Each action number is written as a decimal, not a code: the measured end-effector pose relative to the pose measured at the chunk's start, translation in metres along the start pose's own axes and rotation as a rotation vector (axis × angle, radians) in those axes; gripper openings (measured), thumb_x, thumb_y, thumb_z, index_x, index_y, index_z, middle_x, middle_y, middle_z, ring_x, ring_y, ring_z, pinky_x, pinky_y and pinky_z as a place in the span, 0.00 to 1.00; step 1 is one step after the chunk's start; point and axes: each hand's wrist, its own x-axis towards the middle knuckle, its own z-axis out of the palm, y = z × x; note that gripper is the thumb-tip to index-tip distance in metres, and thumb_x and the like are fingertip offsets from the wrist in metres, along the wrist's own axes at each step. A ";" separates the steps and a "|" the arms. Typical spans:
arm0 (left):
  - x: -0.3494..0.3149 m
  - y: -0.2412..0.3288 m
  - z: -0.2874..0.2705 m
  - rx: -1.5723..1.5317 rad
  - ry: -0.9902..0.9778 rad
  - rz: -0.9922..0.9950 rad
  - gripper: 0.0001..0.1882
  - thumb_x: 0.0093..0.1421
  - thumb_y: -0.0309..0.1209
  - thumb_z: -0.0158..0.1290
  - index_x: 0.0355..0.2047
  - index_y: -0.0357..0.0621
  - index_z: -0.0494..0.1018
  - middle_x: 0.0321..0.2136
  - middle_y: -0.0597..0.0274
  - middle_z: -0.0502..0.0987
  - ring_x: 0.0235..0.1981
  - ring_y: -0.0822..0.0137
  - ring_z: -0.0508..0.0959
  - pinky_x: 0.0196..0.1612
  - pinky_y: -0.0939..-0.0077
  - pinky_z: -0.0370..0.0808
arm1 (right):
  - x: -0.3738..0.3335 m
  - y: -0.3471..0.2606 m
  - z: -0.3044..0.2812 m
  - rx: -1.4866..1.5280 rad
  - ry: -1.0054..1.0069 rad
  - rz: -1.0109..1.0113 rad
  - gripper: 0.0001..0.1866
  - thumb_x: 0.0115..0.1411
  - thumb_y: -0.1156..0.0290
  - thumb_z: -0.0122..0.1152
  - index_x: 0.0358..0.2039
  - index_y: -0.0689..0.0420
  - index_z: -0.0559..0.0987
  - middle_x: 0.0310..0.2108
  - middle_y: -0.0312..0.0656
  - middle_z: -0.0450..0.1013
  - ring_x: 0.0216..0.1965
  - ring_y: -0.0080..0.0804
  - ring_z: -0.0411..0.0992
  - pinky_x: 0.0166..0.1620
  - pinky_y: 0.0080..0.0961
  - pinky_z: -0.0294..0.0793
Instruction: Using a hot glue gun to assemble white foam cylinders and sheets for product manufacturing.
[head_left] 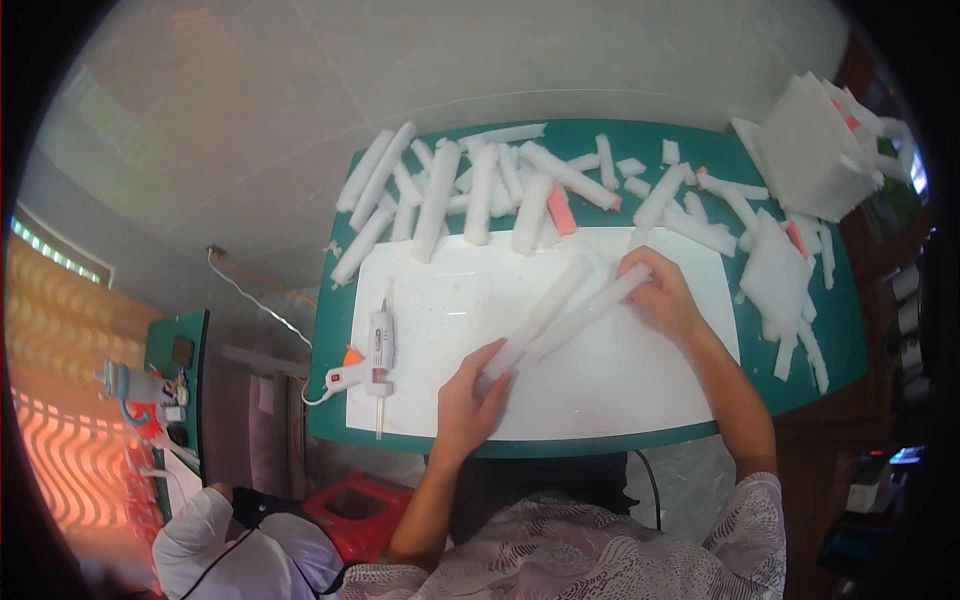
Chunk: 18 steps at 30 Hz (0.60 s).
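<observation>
Two white foam strips are between my hands, above a white board [450, 400] on the green table. My left hand [472, 398] is closed round the near end of one foam strip [548, 312], which slants up and away to the right. The other foam strip [590, 315] is pinched at its right end by my right hand [655, 290]. Their lower left ends lie close together; whether they touch I cannot tell. A white glue gun [380, 350] with an orange trigger and a clear glue stick lies on the board's left part.
Several white foam strips [435, 200] lie heaped along the table's far side, with a pink piece [561, 210] among them. Foam slabs [775, 275] and a white foam block [820, 145] are at the right. Left of the table are a red stool [365, 510] and another person [245, 550].
</observation>
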 end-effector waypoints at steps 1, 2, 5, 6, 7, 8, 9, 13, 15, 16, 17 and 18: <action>0.000 0.002 -0.003 0.011 -0.043 -0.042 0.22 0.59 0.24 0.59 0.54 0.42 0.72 0.40 0.50 0.80 0.30 0.68 0.77 0.36 0.77 0.74 | 0.000 0.001 -0.002 0.061 -0.042 -0.009 0.13 0.50 0.84 0.48 0.37 0.59 0.74 0.35 0.37 0.71 0.36 0.27 0.72 0.42 0.22 0.74; 0.000 0.004 -0.005 0.021 -0.085 -0.082 0.22 0.59 0.24 0.59 0.54 0.42 0.72 0.39 0.51 0.80 0.29 0.68 0.77 0.35 0.76 0.74 | 0.000 -0.001 -0.002 0.055 -0.062 -0.002 0.13 0.50 0.84 0.48 0.37 0.59 0.74 0.35 0.37 0.71 0.36 0.27 0.72 0.42 0.22 0.74; 0.000 0.004 -0.007 0.002 -0.123 -0.154 0.23 0.58 0.24 0.58 0.55 0.42 0.71 0.39 0.52 0.80 0.30 0.65 0.77 0.36 0.74 0.74 | -0.001 -0.003 0.001 0.269 -0.136 0.016 0.15 0.49 0.85 0.49 0.38 0.58 0.74 0.36 0.36 0.71 0.38 0.25 0.71 0.42 0.20 0.72; 0.001 0.004 -0.007 0.000 -0.117 -0.164 0.23 0.58 0.24 0.58 0.55 0.42 0.71 0.39 0.52 0.80 0.30 0.65 0.77 0.36 0.74 0.74 | -0.004 0.001 0.005 0.084 -0.144 -0.076 0.16 0.49 0.85 0.51 0.39 0.58 0.74 0.38 0.37 0.70 0.38 0.25 0.70 0.41 0.19 0.71; 0.002 0.005 -0.008 -0.023 -0.142 -0.110 0.24 0.58 0.23 0.57 0.56 0.42 0.71 0.40 0.52 0.80 0.32 0.63 0.78 0.38 0.74 0.74 | -0.007 0.003 0.008 -0.100 -0.150 -0.169 0.17 0.49 0.85 0.52 0.40 0.58 0.74 0.40 0.37 0.70 0.39 0.26 0.69 0.40 0.18 0.70; 0.002 0.005 -0.008 -0.045 -0.168 -0.054 0.25 0.57 0.22 0.56 0.57 0.43 0.70 0.41 0.51 0.80 0.34 0.60 0.79 0.40 0.73 0.75 | -0.009 0.003 0.013 -0.099 -0.157 -0.164 0.17 0.49 0.85 0.52 0.40 0.58 0.74 0.40 0.37 0.70 0.39 0.26 0.69 0.40 0.18 0.70; 0.003 0.002 -0.008 -0.045 -0.167 -0.059 0.25 0.57 0.22 0.56 0.57 0.43 0.70 0.41 0.51 0.80 0.34 0.60 0.79 0.40 0.73 0.75 | -0.009 -0.003 0.024 -0.272 -0.137 -0.222 0.17 0.49 0.85 0.54 0.41 0.57 0.74 0.42 0.38 0.69 0.38 0.27 0.69 0.39 0.18 0.69; 0.003 -0.002 -0.009 -0.151 -0.188 0.000 0.29 0.53 0.19 0.55 0.58 0.39 0.69 0.35 0.61 0.77 0.28 0.78 0.72 0.35 0.82 0.71 | -0.013 -0.011 0.035 -0.456 -0.070 -0.242 0.23 0.50 0.83 0.59 0.48 0.54 0.73 0.49 0.42 0.65 0.37 0.32 0.68 0.37 0.20 0.70; 0.003 0.001 -0.010 -0.136 -0.219 -0.012 0.31 0.52 0.21 0.56 0.58 0.40 0.68 0.37 0.60 0.78 0.30 0.76 0.73 0.37 0.81 0.72 | -0.014 -0.015 0.039 -0.456 0.012 -0.239 0.25 0.50 0.83 0.60 0.50 0.53 0.72 0.50 0.43 0.65 0.38 0.33 0.69 0.38 0.21 0.71; 0.002 0.002 -0.010 -0.100 -0.253 -0.011 0.33 0.51 0.23 0.58 0.60 0.41 0.66 0.46 0.55 0.75 0.42 0.63 0.73 0.47 0.73 0.70 | -0.014 -0.017 0.039 -0.475 0.029 -0.242 0.27 0.51 0.83 0.61 0.52 0.53 0.71 0.51 0.44 0.65 0.39 0.35 0.70 0.38 0.22 0.72; 0.002 0.004 -0.010 -0.064 -0.286 -0.009 0.35 0.51 0.25 0.59 0.61 0.42 0.65 0.55 0.50 0.72 0.53 0.50 0.73 0.57 0.65 0.68 | -0.013 -0.018 0.039 -0.494 0.046 -0.245 0.29 0.51 0.82 0.61 0.55 0.53 0.70 0.53 0.45 0.65 0.40 0.37 0.70 0.39 0.23 0.74; 0.002 0.004 -0.008 -0.066 -0.292 -0.007 0.35 0.51 0.25 0.59 0.61 0.42 0.65 0.55 0.50 0.72 0.53 0.50 0.73 0.57 0.65 0.68 | -0.013 -0.019 0.038 -0.496 0.051 -0.242 0.29 0.51 0.82 0.61 0.55 0.53 0.70 0.53 0.45 0.65 0.40 0.37 0.70 0.39 0.23 0.74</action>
